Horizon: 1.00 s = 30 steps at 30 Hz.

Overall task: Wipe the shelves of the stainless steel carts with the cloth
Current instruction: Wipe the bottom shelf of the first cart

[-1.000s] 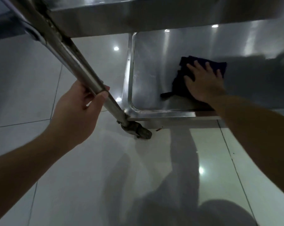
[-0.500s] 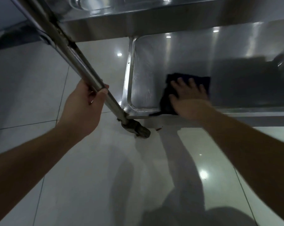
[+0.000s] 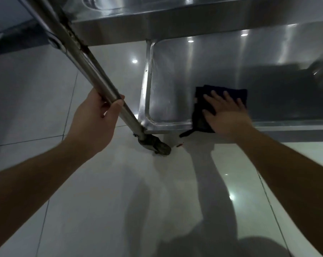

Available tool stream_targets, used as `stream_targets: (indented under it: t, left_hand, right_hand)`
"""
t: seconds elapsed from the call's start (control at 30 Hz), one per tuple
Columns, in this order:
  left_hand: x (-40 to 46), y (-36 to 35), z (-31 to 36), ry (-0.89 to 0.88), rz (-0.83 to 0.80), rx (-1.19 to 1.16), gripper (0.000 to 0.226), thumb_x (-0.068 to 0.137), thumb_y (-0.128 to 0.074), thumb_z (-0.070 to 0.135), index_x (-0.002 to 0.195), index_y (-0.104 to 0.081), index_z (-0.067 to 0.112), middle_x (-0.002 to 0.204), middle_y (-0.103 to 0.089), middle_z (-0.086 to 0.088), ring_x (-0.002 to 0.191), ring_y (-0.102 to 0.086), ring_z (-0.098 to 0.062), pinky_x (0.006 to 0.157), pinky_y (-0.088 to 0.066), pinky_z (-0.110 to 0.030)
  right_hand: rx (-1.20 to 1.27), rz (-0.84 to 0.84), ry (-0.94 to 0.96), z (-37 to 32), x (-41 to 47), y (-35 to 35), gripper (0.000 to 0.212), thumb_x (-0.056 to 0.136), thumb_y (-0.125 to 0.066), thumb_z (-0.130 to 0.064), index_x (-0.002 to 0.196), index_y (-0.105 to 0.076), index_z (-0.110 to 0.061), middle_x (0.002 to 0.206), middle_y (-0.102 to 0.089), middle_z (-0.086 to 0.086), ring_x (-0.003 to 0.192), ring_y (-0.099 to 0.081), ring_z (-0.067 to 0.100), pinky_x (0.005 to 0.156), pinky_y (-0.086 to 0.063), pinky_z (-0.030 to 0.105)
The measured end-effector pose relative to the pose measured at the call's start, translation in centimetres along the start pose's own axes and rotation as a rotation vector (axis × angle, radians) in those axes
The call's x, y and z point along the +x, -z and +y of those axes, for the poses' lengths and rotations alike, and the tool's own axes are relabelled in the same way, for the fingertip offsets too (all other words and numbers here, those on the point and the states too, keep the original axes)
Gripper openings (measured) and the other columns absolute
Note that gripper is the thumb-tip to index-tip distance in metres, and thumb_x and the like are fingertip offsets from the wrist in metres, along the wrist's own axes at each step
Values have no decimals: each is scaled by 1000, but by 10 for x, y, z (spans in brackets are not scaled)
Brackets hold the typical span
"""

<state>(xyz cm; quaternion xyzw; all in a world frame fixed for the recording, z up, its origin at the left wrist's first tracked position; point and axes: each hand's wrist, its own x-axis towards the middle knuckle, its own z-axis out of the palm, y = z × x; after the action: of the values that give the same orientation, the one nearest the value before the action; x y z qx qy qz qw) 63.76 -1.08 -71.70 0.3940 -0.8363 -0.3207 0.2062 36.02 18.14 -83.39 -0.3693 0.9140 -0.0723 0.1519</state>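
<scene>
Dark cloth [image 3: 236,93] lying flat on the bottom shelf [image 3: 175,86] of the stainless steel cart, near the shelf's front edge and apart from its left rim; one corner of the cloth hangs over the front lip. Right hand [image 3: 224,113] laid palm-down on the cloth, fingers [image 3: 215,95] straight and spread, pressing it against the metal. Left hand [image 3: 93,123] holding the cart's near corner post [image 3: 93,75], fingers curled round the tube and thumb lying across its front. Post slanting down to a caster wheel [image 3: 157,145] resting on the glossy white tiled floor [image 3: 36,93]. Upper shelf [image 3: 175,21] overhanging the bottom one. Ceiling lights reflected in steel and tiles.
</scene>
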Motion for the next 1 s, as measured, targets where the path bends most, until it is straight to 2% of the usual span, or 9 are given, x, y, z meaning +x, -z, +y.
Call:
stream_targets:
  t: [0.17, 0.27, 0.33, 0.4, 0.57, 0.67, 0.73, 0.83, 1.0]
  left_hand:
    - [0, 0, -1, -19, 4, 18, 23, 103, -59, 38, 126, -60, 33, 110, -72, 25, 100, -70, 0, 87, -52, -22]
    - [1, 0, -1, -25, -1, 35, 21, 104, -58, 39, 124, -58, 35, 114, -72, 21, 104, -71, -5, 93, -56, -34]
    - [1, 1, -1, -27, -4, 47, 21, 104, -58, 39, 125, -57, 35, 117, -72, 17, 106, -71, -9, 96, -57, -41]
    - [2, 2, 0, -22, 4, 52, 24, 104, -58, 39, 127, -58, 31, 117, -72, 16, 105, -71, -9, 96, -57, -41]
    - [0, 1, 4, -8, 0, 68, 31, 104, -57, 39, 132, -58, 27, 113, -71, 21, 105, -70, -6, 91, -54, -30]
    - [0, 2, 4, 2, -6, 54, 31, 104, -58, 38, 133, -58, 27, 115, -70, 23, 108, -69, -3, 91, -52, -25]
    - [1, 2, 4, 6, -3, 41, 31, 104, -59, 37, 133, -58, 27, 115, -71, 23, 110, -69, -2, 92, -53, -25]
    - [1, 1, 3, 26, -2, 20, 28, 103, -59, 38, 130, -58, 31, 116, -72, 22, 111, -70, -6, 94, -53, -28]
    - [0, 2, 1, 22, 3, 34, 24, 102, -59, 38, 126, -61, 33, 111, -73, 25, 104, -71, 0, 90, -53, -26]
  right_hand:
    - [34, 159, -460, 108, -12, 26, 63, 103, -24, -52, 162, -15, -33, 171, -10, -4, 157, -6, 30, 123, -9, 60]
    - [39, 134, -567, 106, -8, 28, 64, 103, -20, -48, 163, -9, -29, 172, -5, -1, 156, -2, 35, 122, -7, 61]
    - [40, 115, -504, 78, -2, 25, 64, 103, -23, -48, 163, -11, -29, 172, -6, -2, 156, -4, 35, 122, -8, 60]
    - [2, 99, -322, 33, 3, 14, 64, 103, -27, -49, 163, -14, -31, 171, -8, -4, 156, -6, 33, 123, -8, 57]
    - [-22, -52, 289, -101, 2, -26, 66, 96, -22, -57, 160, -14, -42, 170, -7, -16, 157, -1, 22, 123, 2, 50]
    - [4, -144, 468, -129, 17, -28, 64, 96, -20, -59, 159, -15, -47, 169, -7, -20, 157, 2, 15, 122, 6, 48]
    - [5, -138, 447, -123, 36, -23, 65, 96, -23, -61, 158, -16, -47, 169, -7, -21, 157, 2, 14, 123, 5, 48]
    - [-3, -56, 282, -84, 69, -5, 64, 97, -26, -63, 159, -16, -47, 169, -6, -19, 157, 0, 17, 124, 1, 50]
    - [43, -11, -36, 45, 116, 36, 66, 99, -31, -64, 160, -17, -43, 170, -6, -15, 157, -2, 23, 123, -2, 54]
